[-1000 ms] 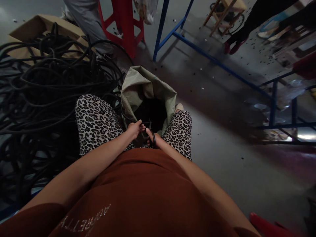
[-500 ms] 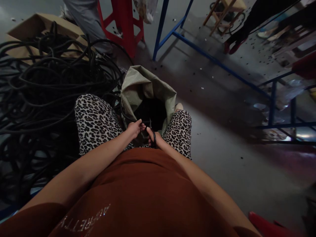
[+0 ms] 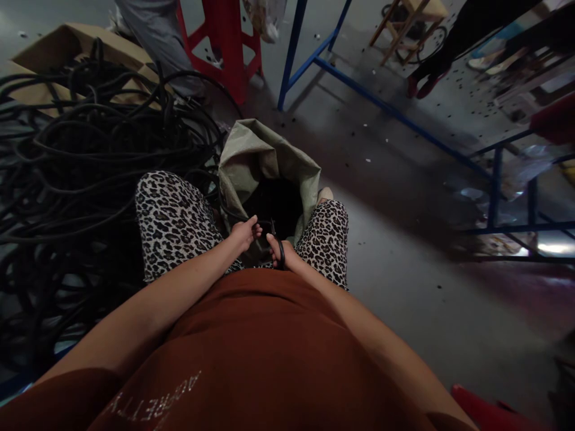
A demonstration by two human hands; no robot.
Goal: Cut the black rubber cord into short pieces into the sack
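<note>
My left hand (image 3: 245, 233) pinches a black rubber cord (image 3: 231, 212), which comes over from the pile at the left; a short end sticks out past my fingertips. In my right hand (image 3: 284, 254) is a pair of scissors with black handles (image 3: 281, 256), its blades pointing up by the cord's end. Whether the blades touch the cord is too dark to tell. Both hands are over the near edge of an open, greenish-grey woven sack (image 3: 309, 170) standing between my knees. The sack's inside is dark, and its contents cannot be made out.
A big tangle of black cord (image 3: 85, 155) lies at the left, partly in a cardboard box (image 3: 83, 39). Ahead stand a red plastic stool (image 3: 229, 54) and a blue metal frame (image 3: 359, 93). Other people's legs (image 3: 442, 51) show at the top, and small dark bits are scattered on the floor.
My left hand has shifted slightly left, leaving a little more of the cord's end showing by the scissors. My right hand stays nearly in place with the scissors.
</note>
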